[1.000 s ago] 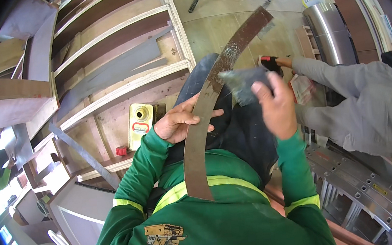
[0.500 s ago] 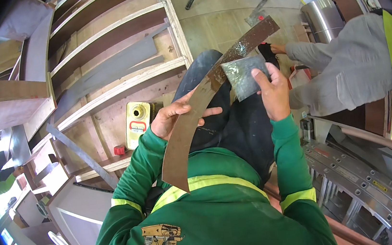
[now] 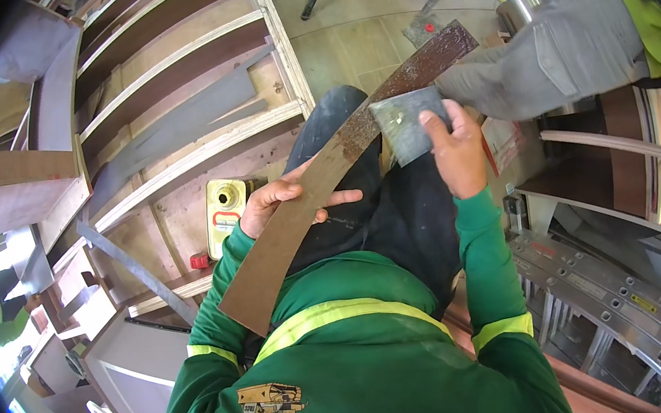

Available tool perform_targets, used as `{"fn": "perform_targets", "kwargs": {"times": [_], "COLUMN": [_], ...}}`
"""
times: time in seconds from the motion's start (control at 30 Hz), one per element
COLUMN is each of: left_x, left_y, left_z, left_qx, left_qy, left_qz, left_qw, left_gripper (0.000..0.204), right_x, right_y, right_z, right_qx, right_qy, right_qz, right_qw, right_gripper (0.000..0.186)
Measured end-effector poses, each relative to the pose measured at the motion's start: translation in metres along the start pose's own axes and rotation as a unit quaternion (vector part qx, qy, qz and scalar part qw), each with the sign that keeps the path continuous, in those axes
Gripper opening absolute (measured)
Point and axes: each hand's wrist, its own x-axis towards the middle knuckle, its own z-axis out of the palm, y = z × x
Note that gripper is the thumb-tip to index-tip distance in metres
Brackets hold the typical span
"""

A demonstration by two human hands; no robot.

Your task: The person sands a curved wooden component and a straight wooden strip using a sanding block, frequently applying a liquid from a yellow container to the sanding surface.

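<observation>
A long, slightly curved brown strip [image 3: 334, 165], like thin laminate or veneer, lies slantwise over my lap. My left hand [image 3: 265, 207] holds it around the middle, thumb on top and fingers underneath, with fingertips showing past the right edge. Its far part looks wet and glossy, while the near part is plain and matte. In my right hand [image 3: 457, 151] is a flat grey square spreader [image 3: 411, 128], pinched at its right side with the thumb on top. The spreader's left edge is against or just over the strip's right edge; contact is unclear.
An open yellow tin [image 3: 222, 219] and a red cap [image 3: 200, 260] are at my left, by a wooden shelf frame [image 3: 198, 152] bearing grey sheet offcuts [image 3: 182, 117]. A co-worker in grey trousers [image 3: 550, 55] is at right, above a folded metal ladder [image 3: 600, 282].
The strip's near end has swung left, so it lies more slanted. My right hand and the spreader have shifted slightly left and away from me. The co-worker's legs have moved.
</observation>
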Motion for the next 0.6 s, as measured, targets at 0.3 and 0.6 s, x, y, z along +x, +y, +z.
{"fn": "perform_targets", "kwargs": {"times": [0.3,0.6], "left_x": [-0.011,-0.022], "left_y": [0.004,0.01], "left_z": [-0.004,-0.018], "left_qx": [-0.03,-0.039], "left_qy": [-0.049,-0.062], "left_qz": [-0.005,-0.022], "left_qw": [0.998,0.997], "left_gripper": [0.096,0.093], "right_x": [0.001,-0.002], "right_y": [0.006,0.004], "right_z": [0.009,0.013], "right_qx": [0.011,0.023], "right_qy": [0.001,-0.01], "right_qz": [-0.004,0.022], "right_qw": [1.0,0.999], "right_gripper": [0.029,0.033]}}
